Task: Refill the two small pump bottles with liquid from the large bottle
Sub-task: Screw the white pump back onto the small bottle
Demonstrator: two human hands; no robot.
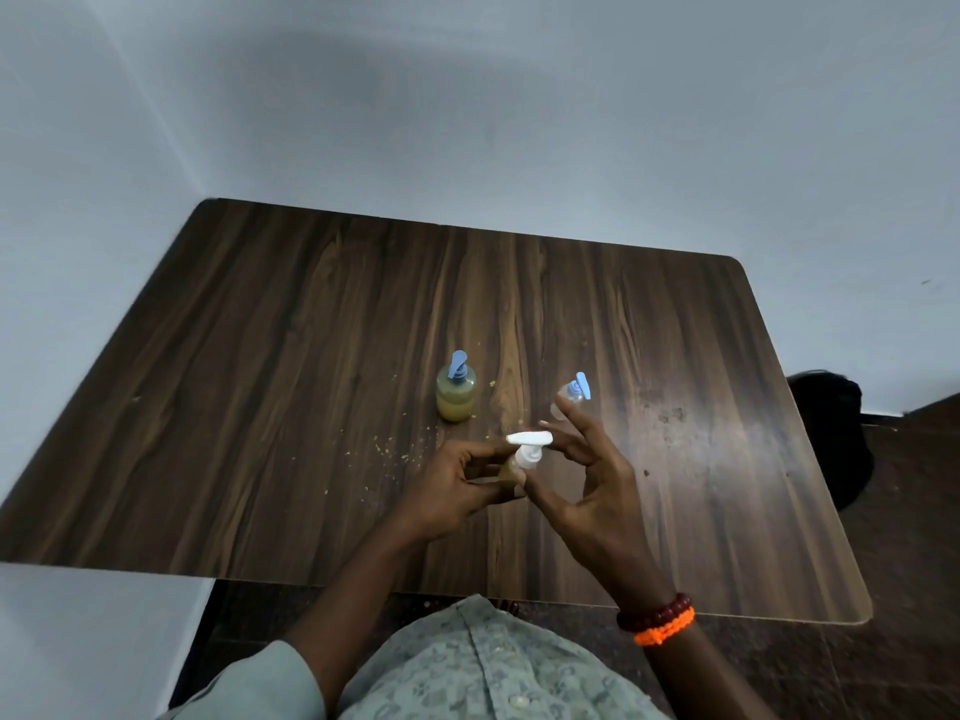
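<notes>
We grip the white-pump bottle (511, 467) in our left hand (457, 485) to steady it while our right hand (587, 475), fingers spread, pinches its collar, apparently turning it.

My left hand (457, 485) is curled, gripping a bottle (511, 467) at centre. My right hand (587, 485) sits just beside it, thumb and forefinger near the pump, other fingers spread.
</notes>
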